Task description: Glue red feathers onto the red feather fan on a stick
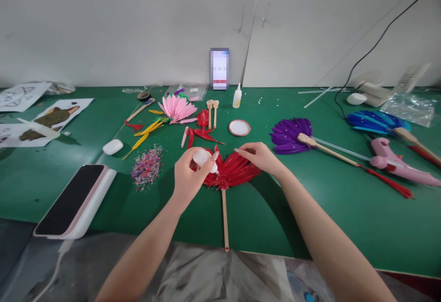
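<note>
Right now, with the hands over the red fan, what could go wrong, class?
The white bottle tips nozzle-down in the left hand, so it might drip on the red fan. The loose pile of coloured bits lies nearby; a sideways sweep could scatter it.

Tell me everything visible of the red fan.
The red fan has glossy feathers spread wide above a slim, wood-like handle; small pale specks show near their base. It lies on the green table, handle toward the person, its red-marked end near the edge. The right hand appears to touch the upper feathers; the left hand, holding a bottle, partly hides the left side.
</note>
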Demonstrator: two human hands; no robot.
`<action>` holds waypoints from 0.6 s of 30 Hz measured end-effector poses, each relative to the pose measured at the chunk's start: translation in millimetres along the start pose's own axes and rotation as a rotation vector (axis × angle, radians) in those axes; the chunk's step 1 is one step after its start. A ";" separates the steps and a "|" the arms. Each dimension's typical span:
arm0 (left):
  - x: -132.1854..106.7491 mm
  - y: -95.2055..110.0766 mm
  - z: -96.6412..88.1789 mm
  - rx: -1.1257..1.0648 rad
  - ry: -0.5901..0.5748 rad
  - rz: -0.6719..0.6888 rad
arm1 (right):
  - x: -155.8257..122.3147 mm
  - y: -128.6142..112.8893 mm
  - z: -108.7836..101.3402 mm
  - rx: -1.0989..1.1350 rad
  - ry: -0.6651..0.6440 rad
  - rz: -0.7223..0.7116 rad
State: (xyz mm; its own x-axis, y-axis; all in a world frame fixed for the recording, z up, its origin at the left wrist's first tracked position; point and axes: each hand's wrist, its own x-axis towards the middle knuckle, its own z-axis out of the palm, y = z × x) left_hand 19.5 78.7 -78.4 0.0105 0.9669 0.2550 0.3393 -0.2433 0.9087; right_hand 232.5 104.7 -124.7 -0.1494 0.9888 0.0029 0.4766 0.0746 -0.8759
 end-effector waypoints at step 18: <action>-1.6 2.3 0.2 -0.014 -0.025 -0.041 | -3.5 -9.2 0.4 -0.198 0.049 0.003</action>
State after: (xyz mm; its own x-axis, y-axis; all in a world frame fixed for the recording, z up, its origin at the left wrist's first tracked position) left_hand 20.4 76.6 -76.8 0.0200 0.9776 0.2094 0.3265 -0.2044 0.9228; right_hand 228.3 100.4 -116.8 -0.1075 0.9938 0.0284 0.6387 0.0909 -0.7641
